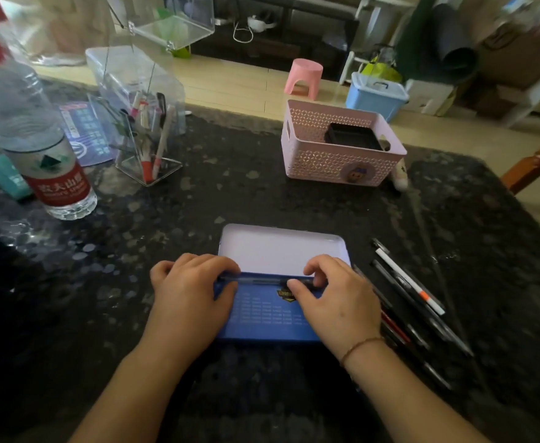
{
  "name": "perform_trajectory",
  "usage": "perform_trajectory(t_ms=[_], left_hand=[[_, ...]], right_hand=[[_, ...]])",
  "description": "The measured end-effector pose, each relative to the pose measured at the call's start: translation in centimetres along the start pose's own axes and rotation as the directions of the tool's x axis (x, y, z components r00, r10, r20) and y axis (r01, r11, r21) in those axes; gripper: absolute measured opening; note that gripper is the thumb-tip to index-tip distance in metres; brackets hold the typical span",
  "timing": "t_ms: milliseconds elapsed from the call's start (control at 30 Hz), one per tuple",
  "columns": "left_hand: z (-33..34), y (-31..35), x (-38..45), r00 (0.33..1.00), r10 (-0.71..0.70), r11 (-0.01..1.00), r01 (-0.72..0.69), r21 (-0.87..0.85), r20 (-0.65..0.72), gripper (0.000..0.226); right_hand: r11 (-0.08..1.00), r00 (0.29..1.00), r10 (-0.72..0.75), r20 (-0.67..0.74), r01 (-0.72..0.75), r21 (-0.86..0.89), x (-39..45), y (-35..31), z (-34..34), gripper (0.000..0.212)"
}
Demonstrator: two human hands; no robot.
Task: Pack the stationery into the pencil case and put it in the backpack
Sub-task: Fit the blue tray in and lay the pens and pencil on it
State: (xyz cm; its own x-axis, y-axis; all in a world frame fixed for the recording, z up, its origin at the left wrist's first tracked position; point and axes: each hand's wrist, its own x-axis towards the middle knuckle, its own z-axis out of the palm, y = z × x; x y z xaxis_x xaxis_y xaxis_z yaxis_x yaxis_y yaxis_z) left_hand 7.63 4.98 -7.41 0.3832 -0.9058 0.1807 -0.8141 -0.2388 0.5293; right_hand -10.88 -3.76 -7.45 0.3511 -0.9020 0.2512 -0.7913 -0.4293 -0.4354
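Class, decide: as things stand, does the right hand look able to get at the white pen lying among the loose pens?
Probably yes. The white pen lies uncovered on the table, just right of the right hand, with nothing between them. That hand first has to let go of the blue pen it holds with the left hand.

Glossy speckled stone table [262,193] — perforated plastic basket [332,161], clear plastic bottle [32,123].

Blue pencil case [267,318] lies open — pens [412,292] loose just right of it.
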Motion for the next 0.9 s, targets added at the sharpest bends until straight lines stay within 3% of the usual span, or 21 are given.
perform_trajectory(t_ms=[100, 167, 233, 333, 433, 533, 667, 733, 800, 900], left_hand=[[0.2, 0.0, 0.2, 1.0, -0.024, 0.999, 0.024, -0.027, 0.0, 0.029], [0.2, -0.1, 0.2, 1.0, -0.031, 0.999, 0.031, -0.033, 0.0, 0.031], [0.1, -0.2, 0.2, 0.999, -0.042, 0.999, 0.042, -0.029, 0.002, 0.03], [-0.1, -0.1, 0.3, 0.999, -0.038, 0.998, 0.038, -0.045, 0.01, 0.028], [-0.1, -0.1, 0.2, 0.999, -0.044, 0.996, 0.044, -0.076, 0.001, 0.025], [-0.2, 0.1, 0.3, 0.997, -0.069, 0.988, 0.065, -0.137, -0.03, 0.029], [-0.5, 0.0, 0.2, 0.993, -0.119, 0.954, 0.108, -0.279, -0.025, 0.038], [-0.7, -0.2, 0.2, 0.993, -0.116, 0.949, 0.106, -0.297, -0.016, 0.039], [-0.9, -0.4, 0.1, 0.995, -0.099, 0.949, 0.093, -0.301, -0.002, 0.038], [-1.0, -0.6, 0.1, 0.998, -0.067, 0.952, 0.07, -0.298, 0.021, 0.036]], right_hand=[[0.998, 0.998, -0.059, -0.037, 0.061, 0.028, 0.0, 0.9, -1.0, 0.022], [1.0, 0.991, -0.014, -0.13, 0.015, 0.01, 0.7, 3.5, -3.0, 0.017], [0.987, 0.972, 0.133, -0.192, -0.147, -0.062, 1.8, 7.6, -5.6, 0.011], [0.873, 0.924, 0.383, -0.026, -0.371, -0.316, 3.0, 13.0, -8.5, 0.016], [0.847, 0.894, 0.422, 0.148, -0.331, -0.417, 3.5, 14.5, -8.6, 0.014], [0.819, 0.921, 0.357, 0.154, -0.229, -0.526, 3.7, 14.2, -8.4, 0.007], [0.736, 0.919, 0.351, 0.18, -0.152, -0.66, 4.0, 13.6, -7.6, 0.013], [0.755, 0.914, 0.39, 0.11, -0.249, -0.607, 4.1, 12.9, -8.1, 0.012], [0.846, 0.947, 0.322, -0.016, -0.295, -0.444, 3.9, 11.9, -8.7, 0.011], [0.979, 1.0, 0.018, -0.02, -0.022, -0.203, 2.3, 7.9, -8.2, 0.01]])
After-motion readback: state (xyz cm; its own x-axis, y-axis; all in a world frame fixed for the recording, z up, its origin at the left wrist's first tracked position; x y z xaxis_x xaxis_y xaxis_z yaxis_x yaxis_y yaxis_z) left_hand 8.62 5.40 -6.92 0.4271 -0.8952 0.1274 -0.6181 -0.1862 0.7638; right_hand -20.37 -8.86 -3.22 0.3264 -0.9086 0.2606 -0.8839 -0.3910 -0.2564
